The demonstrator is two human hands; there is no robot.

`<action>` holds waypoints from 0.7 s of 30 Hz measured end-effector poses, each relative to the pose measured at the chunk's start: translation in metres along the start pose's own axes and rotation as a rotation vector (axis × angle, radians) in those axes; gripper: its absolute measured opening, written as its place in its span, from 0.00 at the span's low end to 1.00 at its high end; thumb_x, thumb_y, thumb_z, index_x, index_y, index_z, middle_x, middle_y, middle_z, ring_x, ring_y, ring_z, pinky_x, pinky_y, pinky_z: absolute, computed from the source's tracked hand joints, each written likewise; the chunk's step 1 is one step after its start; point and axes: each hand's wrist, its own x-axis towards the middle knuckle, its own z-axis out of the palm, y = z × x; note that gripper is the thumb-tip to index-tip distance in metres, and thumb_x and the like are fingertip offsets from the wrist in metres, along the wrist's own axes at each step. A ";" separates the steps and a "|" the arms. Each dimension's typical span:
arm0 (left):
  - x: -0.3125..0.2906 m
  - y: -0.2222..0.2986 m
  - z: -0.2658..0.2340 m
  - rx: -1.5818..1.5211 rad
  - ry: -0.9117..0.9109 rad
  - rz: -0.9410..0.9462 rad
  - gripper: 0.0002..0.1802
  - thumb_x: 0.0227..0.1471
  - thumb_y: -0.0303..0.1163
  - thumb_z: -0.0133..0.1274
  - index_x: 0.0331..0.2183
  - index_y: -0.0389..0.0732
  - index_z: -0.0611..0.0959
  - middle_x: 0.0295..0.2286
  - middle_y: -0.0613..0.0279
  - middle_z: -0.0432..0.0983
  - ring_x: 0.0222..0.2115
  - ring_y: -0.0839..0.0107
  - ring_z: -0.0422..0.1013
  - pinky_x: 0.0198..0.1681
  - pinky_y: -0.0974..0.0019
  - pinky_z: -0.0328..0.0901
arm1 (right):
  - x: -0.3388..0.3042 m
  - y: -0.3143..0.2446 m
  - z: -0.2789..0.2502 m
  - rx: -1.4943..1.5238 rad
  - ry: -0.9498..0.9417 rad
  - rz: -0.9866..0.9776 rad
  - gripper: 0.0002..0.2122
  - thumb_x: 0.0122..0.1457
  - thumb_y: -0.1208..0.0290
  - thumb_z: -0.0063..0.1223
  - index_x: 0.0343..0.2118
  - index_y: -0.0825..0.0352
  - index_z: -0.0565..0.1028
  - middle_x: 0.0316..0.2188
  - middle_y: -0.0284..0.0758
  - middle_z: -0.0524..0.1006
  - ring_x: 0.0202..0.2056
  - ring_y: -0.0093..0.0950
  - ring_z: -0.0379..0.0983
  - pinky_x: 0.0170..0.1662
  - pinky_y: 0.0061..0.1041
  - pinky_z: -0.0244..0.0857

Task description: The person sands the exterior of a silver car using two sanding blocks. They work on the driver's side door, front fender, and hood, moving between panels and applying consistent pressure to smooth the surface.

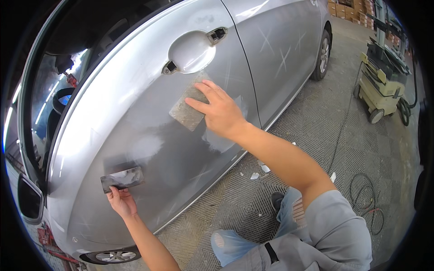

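My right hand [218,107] presses a grey-green scuff pad [186,118] flat against the silver car door [167,149], just below the door handle recess [192,52]. Its fingers and thumb lie over the pad's right side. At lower left, my left hand [122,202] pinches the lower edge of a dark, glossy rectangular plate [129,177] with pale grey marks or reflections on its face. That plate is close to the door; I cannot tell whether it touches. Dull grey patches and a lighter patch [147,147] show on the panel between my hands.
A rear door [280,54] with scratched crosses adjoins at upper right. On the right stands a wheeled, cream-coloured machine [382,86] with hoses. A cable [348,122] runs over the ribbed floor mat [312,131]. White scraps [264,169] lie below the door. The side mirror [29,198] juts out at left.
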 end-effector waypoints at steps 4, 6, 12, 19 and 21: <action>0.005 0.004 0.007 0.001 -0.024 0.009 0.09 0.56 0.32 0.46 0.40 0.42 0.73 0.35 0.67 0.73 0.31 0.80 0.67 0.34 0.72 0.62 | -0.005 0.010 -0.005 0.010 -0.039 -0.001 0.21 0.42 0.82 0.48 0.42 0.58 0.75 0.49 0.42 0.66 0.53 0.41 0.59 0.53 0.36 0.59; -0.002 0.002 0.017 0.004 0.023 -0.012 0.08 0.56 0.31 0.46 0.39 0.41 0.73 0.35 0.66 0.73 0.32 0.79 0.68 0.35 0.71 0.65 | -0.010 0.013 -0.013 -0.002 -0.093 -0.004 0.20 0.42 0.81 0.48 0.42 0.58 0.75 0.49 0.43 0.66 0.53 0.41 0.59 0.53 0.37 0.58; -0.033 -0.012 0.078 0.032 0.099 -0.178 0.07 0.54 0.31 0.49 0.36 0.41 0.74 0.31 0.63 0.76 0.28 0.74 0.74 0.29 0.69 0.72 | -0.033 0.013 -0.050 0.604 -0.052 0.525 0.15 0.52 0.81 0.45 0.41 0.60 0.74 0.49 0.37 0.67 0.51 0.36 0.64 0.53 0.37 0.60; -0.065 -0.041 0.175 -0.184 0.076 -0.298 0.09 0.53 0.30 0.50 0.38 0.40 0.74 0.31 0.61 0.76 0.27 0.73 0.75 0.26 0.70 0.73 | -0.052 -0.014 -0.067 1.759 0.161 0.999 0.14 0.62 0.68 0.39 0.50 0.63 0.62 0.49 0.35 0.68 0.53 0.33 0.63 0.56 0.42 0.55; -0.072 -0.042 0.193 -0.222 0.073 -0.344 0.10 0.53 0.29 0.50 0.39 0.40 0.75 0.31 0.61 0.76 0.27 0.73 0.75 0.25 0.70 0.73 | -0.055 -0.022 -0.064 1.842 0.203 0.944 0.14 0.62 0.69 0.40 0.50 0.63 0.63 0.50 0.35 0.68 0.53 0.33 0.62 0.56 0.42 0.55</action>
